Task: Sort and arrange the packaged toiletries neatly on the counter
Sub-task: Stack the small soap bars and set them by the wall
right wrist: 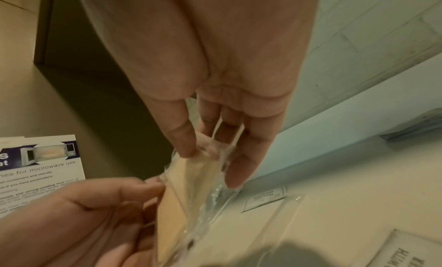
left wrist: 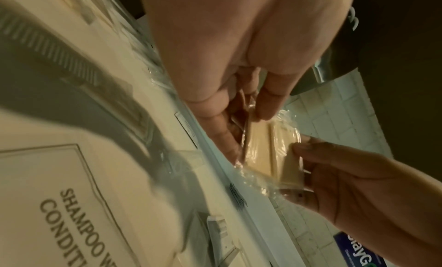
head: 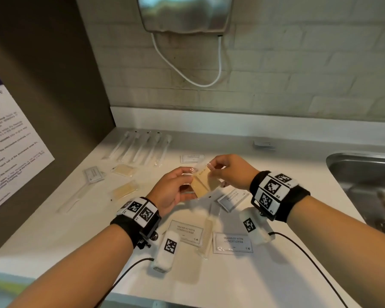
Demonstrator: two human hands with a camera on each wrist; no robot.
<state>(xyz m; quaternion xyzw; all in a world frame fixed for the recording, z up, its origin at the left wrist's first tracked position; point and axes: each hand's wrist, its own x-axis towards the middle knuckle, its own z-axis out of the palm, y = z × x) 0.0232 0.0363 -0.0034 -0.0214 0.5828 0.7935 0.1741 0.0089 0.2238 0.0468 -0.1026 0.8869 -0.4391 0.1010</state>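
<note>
Item in hand: a clear-wrapped soap packet [head: 203,184], tan, held in the air above the middle of the counter [head: 287,165]. It may be two packets pressed together; the wrist views show two tan slabs but do not settle it.

Hands: the left hand [head: 173,190] pinches the packet's near edge between thumb and fingers; the right hand [head: 228,172] pinches the crinkled wrapper at the far top corner. Both grasp the same packet.

Already arranged, by the look of it:
- toothbrushes [head: 142,146] in clear sleeves, a side-by-side row at the back left of the counter;
- two soap packets [head: 123,181], one behind the other, in front of that row;
- a comb [head: 76,196] and a small sachet [head: 93,174] at far left.

Left to sort, as judged: shampoo sachets [head: 232,242] lying loose at mixed angles near the front edge, one more [head: 192,158] behind the hands, a slim clear packet [head: 206,237] between the front sachets, and a small pack [head: 263,145] apart near the back.

Surroundings: a steel sink [head: 369,185] at right, a printed notice [head: 11,150] on the left panel, a wall dryer [head: 185,14] above.

Progress: roughly midway.
</note>
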